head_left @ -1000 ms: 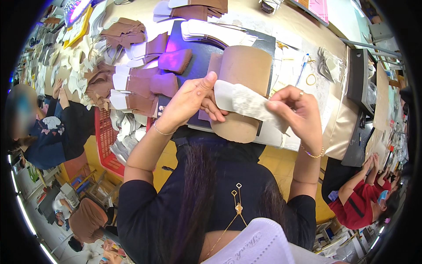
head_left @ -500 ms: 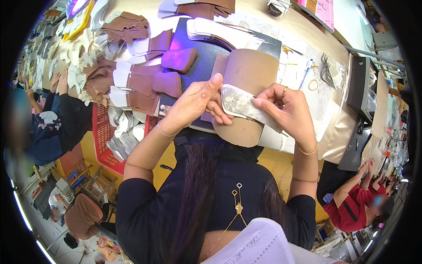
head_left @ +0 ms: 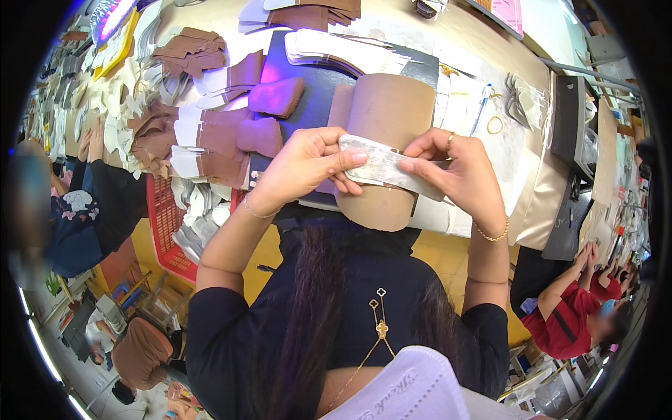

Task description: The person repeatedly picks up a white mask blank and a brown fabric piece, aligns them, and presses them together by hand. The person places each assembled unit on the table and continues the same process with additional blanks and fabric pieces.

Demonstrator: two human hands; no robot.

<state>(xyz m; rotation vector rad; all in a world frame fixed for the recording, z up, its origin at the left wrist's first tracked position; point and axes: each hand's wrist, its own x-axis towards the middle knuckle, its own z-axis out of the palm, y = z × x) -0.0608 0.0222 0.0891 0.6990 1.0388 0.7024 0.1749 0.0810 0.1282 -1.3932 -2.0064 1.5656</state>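
Between my two hands is a flat cut piece (head_left: 380, 163), mottled grey on the side facing up, with a paler edge. My left hand (head_left: 327, 159) grips its left end, the thumb on top and the fingers beneath. The right end is pinched by the thumb and fingers of my right hand (head_left: 448, 164). The piece lies crosswise over a curved tan form (head_left: 392, 105), which shows above and below it. Whether the piece touches the form is hard to tell. A flat brown panel (head_left: 341, 105) shows behind the form's left side.
Stacks of brown and white cut pieces (head_left: 217, 133) cover the left of the table. A dark board (head_left: 280, 66) lies behind the form. To the right are a pen (head_left: 483, 105), a rubber band (head_left: 495, 125) and grey pieces (head_left: 521, 98). A red basket (head_left: 162, 224) stands at lower left.
My left thumb has come down from pointing up onto the grey face of the cut piece. The piece and both hands have shifted slightly left in view. My right hand keeps its pinch.
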